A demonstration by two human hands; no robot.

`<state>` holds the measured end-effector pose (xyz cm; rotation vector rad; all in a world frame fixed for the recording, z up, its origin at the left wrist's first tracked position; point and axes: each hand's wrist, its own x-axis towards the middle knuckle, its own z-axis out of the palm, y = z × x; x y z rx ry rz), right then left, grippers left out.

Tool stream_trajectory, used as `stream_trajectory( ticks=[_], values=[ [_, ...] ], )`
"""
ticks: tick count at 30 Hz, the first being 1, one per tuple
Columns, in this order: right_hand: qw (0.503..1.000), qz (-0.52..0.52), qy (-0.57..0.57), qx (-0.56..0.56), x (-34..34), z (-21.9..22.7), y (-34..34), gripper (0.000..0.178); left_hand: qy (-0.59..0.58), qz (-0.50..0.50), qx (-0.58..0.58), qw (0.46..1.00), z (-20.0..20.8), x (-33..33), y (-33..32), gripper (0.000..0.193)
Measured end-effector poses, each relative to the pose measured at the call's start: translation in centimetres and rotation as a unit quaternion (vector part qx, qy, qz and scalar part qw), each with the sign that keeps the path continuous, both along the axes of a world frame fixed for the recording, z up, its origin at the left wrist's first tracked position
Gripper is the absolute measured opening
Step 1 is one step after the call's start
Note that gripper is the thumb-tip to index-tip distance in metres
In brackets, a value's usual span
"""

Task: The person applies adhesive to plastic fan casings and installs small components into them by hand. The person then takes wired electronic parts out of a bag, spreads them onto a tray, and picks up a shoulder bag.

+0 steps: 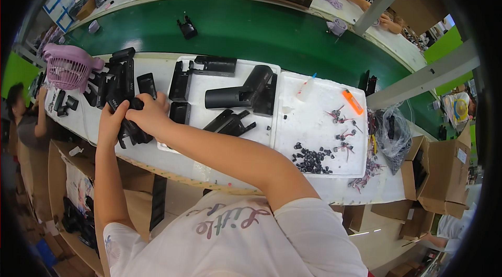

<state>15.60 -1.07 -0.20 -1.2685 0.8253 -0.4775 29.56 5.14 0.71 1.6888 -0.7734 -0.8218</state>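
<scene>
Both my hands are at the left of the white table, closed on a black plastic housing. My left hand (111,121) grips its near left side. My right hand (148,114) reaches across from the right, fingers pressed against its upper part; they partly cover the piece. More black plastic housings (123,76) are heaped just beyond my hands. Right of them, a white foam tray (196,124) carries several black shells and a gun-shaped black housing (230,97). A second foam tray (320,86) holds small black caps (311,159), little wired parts (342,135), an orange-handled tool (352,102) and a small dropper bottle (305,89).
Past the table runs a green conveyor belt (225,23) with a black part (186,27) on it. A lilac slatted basket-like piece (68,70) stands far left. Cardboard boxes (444,172) and a metal post (429,78) are at the right. Other people work at left and far right.
</scene>
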Motion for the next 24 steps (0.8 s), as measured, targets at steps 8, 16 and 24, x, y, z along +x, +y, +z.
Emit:
stream_trajectory(
  ticks=[8,16,24],
  values=[
    [0.985,-0.056,-0.023,-0.161,-4.3,1.8,1.2,0.060,-0.182,-0.049,-0.081,0.979,3.8,-5.3,0.0,0.037],
    [0.961,-0.151,0.005,-0.230,-12.6,4.3,1.8,0.064,-0.138,-0.135,-0.130,0.973,6.0,-13.0,-2.2,0.036],
    [0.953,-0.190,0.035,-0.233,-20.8,5.5,2.8,0.064,0.015,-0.233,-0.139,0.962,5.8,-19.6,-4.3,0.036]
  ],
)
